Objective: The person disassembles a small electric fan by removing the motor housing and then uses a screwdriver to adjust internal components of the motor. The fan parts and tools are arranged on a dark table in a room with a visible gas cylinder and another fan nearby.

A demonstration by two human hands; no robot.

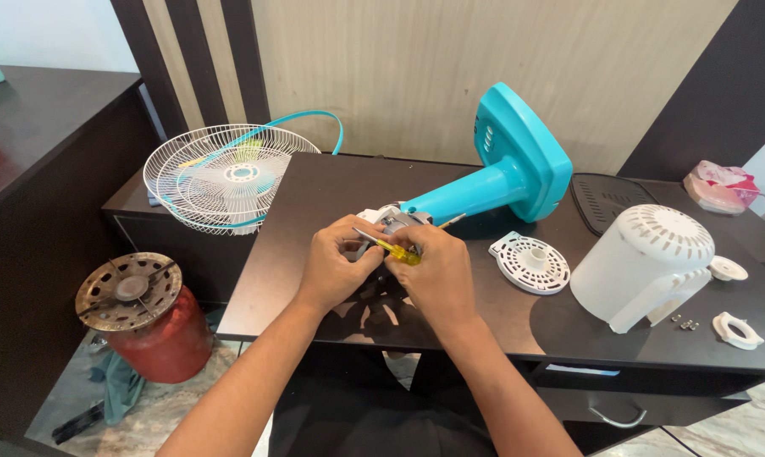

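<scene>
R hand (437, 271) was clenched round a small yellow-handled plastic screwdriver (397, 250), shaft running up-left twd the grey metal fan motor (386, 222). L hand (336, 269) gripped that motor's side, steadying it at the front-centre of the dark wooden table (314, 279). Motor prob heavy & stiff w/ sharp edges; best held by its casing. Teal plastic fan stand (501, 173) lay w/ long axis running up-right, base away. White plastic motor cover (649, 267) sat well apart.

Screwdriver tip (361, 233) — behind fingers (348, 245)
</scene>
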